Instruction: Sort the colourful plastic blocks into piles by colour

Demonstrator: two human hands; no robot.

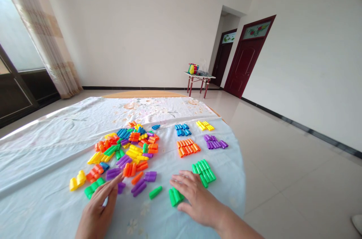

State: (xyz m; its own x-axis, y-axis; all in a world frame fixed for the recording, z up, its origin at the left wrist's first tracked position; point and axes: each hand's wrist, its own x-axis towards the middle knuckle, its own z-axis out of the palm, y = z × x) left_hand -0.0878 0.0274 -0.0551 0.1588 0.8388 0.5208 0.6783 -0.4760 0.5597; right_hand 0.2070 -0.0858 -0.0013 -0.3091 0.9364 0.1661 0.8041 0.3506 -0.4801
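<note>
A green block (174,197) of joined tubes is covered in part by the right hand (195,193), just on the near side of a green group (204,172) on the right of the table; its fingers are spread and loosely bent, with the thumb set apart at the near edge, though whether the block is firmly gripped cannot be told; the fingers of the left hand (100,205) are held narrow and nearly straight, pointed at an orange block (130,170) at the near edge of the mixed pile (135,151), and whether anything is pinched there cannot be seen; the green block is probably best steadied from both sides with light pressure, and kept flat so that the neighbouring row is not knocked; the pieces look to be of smooth, glossy plastic, rounded like short bullets and joined side by side, while a green single (155,192) lies loose between the hands; orange (188,147), blue (183,129), yellow (205,126) and purple groups (215,142) are laid out beyond, on a soft, creased, flower-printed tablecloth (51,209) by which sliding may be slightly hindered.
</note>
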